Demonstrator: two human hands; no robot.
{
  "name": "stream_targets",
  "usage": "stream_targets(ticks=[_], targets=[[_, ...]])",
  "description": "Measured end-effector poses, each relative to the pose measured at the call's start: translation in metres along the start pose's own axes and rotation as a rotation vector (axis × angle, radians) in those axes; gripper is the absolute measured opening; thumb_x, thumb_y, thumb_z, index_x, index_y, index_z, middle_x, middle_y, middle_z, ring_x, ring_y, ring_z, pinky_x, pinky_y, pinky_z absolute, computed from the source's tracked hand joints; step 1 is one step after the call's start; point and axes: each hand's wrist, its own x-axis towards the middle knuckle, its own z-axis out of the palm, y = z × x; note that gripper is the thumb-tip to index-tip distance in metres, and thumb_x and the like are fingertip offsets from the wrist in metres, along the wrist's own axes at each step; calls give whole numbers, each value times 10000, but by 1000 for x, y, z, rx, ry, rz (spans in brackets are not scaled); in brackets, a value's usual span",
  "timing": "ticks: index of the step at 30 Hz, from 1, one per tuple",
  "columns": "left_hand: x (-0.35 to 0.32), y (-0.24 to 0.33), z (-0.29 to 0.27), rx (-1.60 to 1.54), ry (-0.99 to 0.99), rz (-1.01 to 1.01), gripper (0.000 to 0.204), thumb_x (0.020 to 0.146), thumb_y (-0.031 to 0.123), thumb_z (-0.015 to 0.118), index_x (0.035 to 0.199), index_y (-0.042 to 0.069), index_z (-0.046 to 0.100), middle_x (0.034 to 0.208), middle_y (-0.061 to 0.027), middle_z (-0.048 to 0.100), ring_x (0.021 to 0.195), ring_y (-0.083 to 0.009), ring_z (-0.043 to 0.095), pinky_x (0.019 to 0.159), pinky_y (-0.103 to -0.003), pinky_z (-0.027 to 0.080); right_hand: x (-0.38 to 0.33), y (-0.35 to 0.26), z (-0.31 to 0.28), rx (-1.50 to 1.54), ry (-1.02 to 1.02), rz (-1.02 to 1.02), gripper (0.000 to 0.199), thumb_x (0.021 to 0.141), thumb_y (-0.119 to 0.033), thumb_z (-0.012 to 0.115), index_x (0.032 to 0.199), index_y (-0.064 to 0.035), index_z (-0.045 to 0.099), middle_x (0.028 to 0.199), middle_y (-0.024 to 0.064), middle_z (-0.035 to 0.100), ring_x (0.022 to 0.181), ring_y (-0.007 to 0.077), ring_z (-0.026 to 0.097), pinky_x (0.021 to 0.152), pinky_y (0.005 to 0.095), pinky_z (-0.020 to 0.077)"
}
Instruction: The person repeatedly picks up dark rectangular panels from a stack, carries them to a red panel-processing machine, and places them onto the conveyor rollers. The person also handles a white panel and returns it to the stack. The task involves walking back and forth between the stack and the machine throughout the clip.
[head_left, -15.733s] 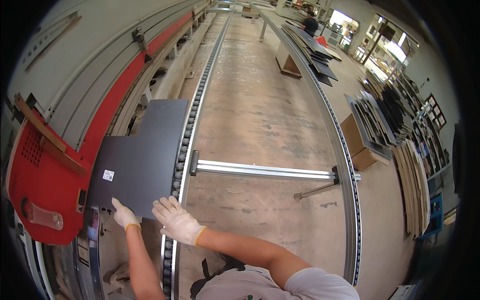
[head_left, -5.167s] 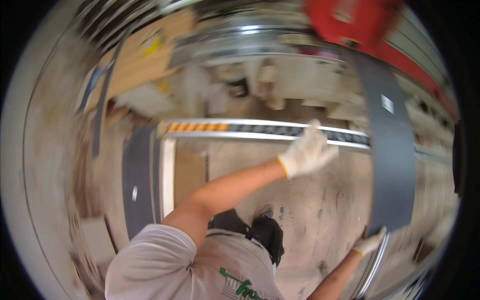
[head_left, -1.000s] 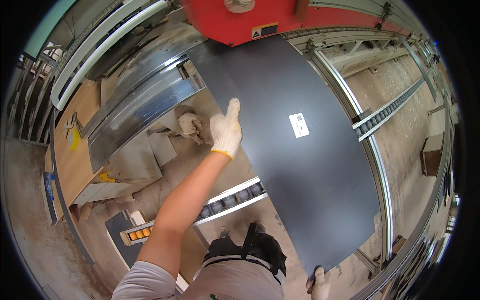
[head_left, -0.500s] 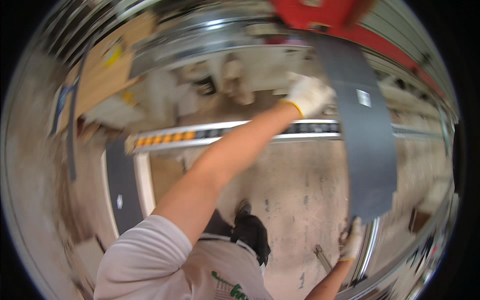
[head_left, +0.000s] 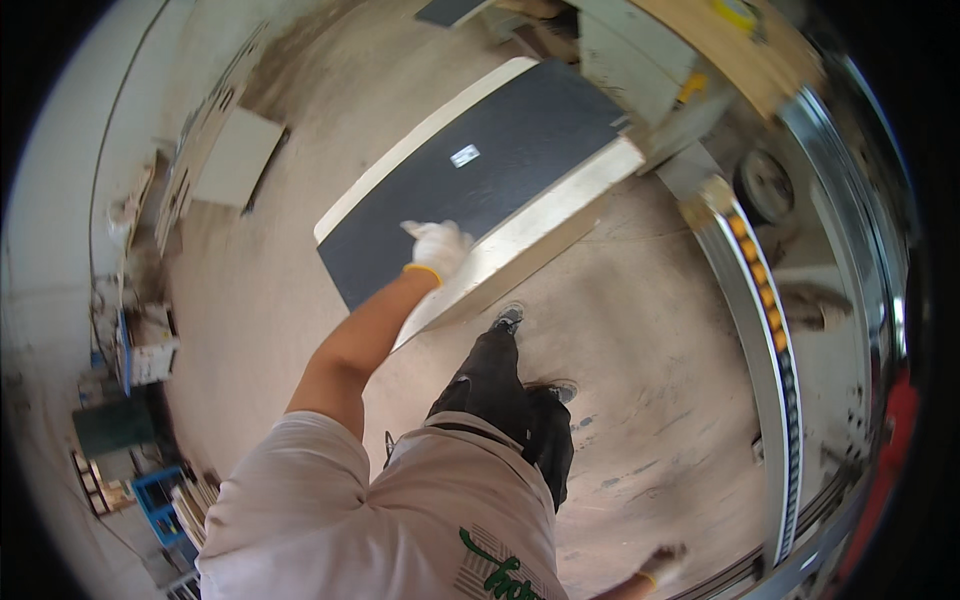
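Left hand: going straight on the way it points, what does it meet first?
Most likely the dark panel: the left hand appears over it. Depth is unclear, so they may already be touching.

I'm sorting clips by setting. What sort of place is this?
Most likely a board or panel workshop: a large dark panel lies on a pale support, a metal-framed track of orange and black rollers runs along the right, and the left hand is gloved for work.

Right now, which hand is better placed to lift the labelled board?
Probably the left hand: it's by the labelled board, while the right hand is well away, low in the picture.
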Motion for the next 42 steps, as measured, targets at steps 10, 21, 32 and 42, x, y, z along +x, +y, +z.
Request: stream_targets(ticks=[10,21,32,42], targets=[[167,-245,109,-364,42,-358,374,993,302,617,1151,-24,708,1197,-273,749,1135,-453,724,990,-610,535,-367,139,542,-1116,-1181,-78,432,1028,-364,649,1214,17,734,1168,211,756,1113,369,704,1011,416,535],[203,-247,117,-252,-219,-168,315,894,138,604,1108,-40,751,1140,-292,759,1114,-439,735,979,-479,583,-484,246,649,-757,-1084,415,701,998,-438,735,1435,75,540,1316,171,668,1208,265,633,1039,391,500],[147,-305,41,-919,-504,-47,838,921,707,639,953,-123,747,904,-231,757,909,-331,737,880,-435,550,-523,117,601,-219,-1263,355,528,969,-73,738,1464,18,581,1357,101,691,1217,220,652,1064,364,520],[113,-255,20,-1176,-78,76,687,1010,558,678,651,-12,545,631,-4,496,605,-120,436,550,-391,387,-549,23,550,-326,-1251,-7,388,970,-97,731,1311,71,650,1189,114,720,1085,189,656,966,344,538]])
